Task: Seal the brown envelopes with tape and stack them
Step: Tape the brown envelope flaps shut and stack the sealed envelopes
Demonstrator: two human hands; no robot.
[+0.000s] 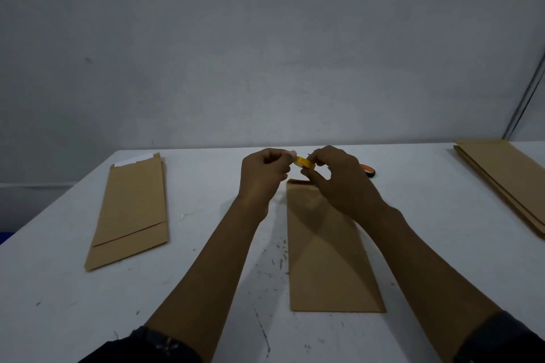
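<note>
On the white worktop [413,215] a brown envelope [327,259] lies in the middle, flap folded. Above its top, left hand [262,177] and right hand [339,183] fingers pinch a yellow tape roll [303,162].

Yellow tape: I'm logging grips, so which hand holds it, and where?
Both hands: right hand grips the yellow tape roll; left hand pinches its near edge.
</note>
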